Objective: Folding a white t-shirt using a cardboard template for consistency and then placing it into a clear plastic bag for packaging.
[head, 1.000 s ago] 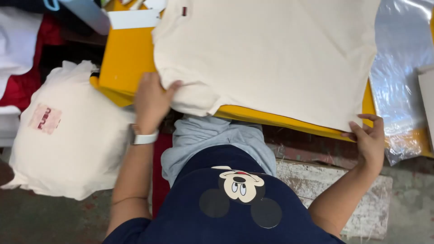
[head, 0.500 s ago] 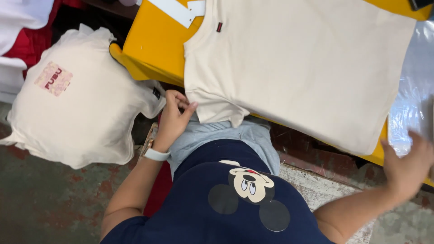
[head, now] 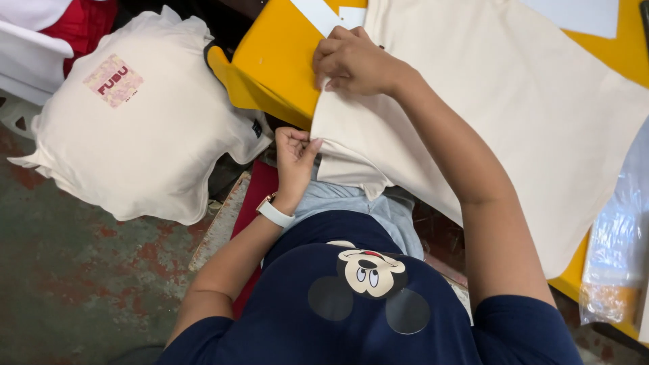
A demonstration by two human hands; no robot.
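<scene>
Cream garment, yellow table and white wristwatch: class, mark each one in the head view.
cream garment (head: 541, 115), head view, on the flat middle of the cloth.
yellow table (head: 277, 61), head view, on its bare top by the corner.
white wristwatch (head: 275, 214), head view, on the strap at the left wrist.

yellow table (head: 270, 61) | cream garment (head: 514, 101) spread flat — clear plastic bag (head: 618, 263) at edge

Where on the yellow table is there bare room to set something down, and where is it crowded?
Bare yellow table shows left of the cream garment, between its edge and the table's corner, beside the white paper strip. The middle is covered by the garment, where the right hand presses and the left hand pinches its edge. The clear plastic bag crowds the right end.
</scene>
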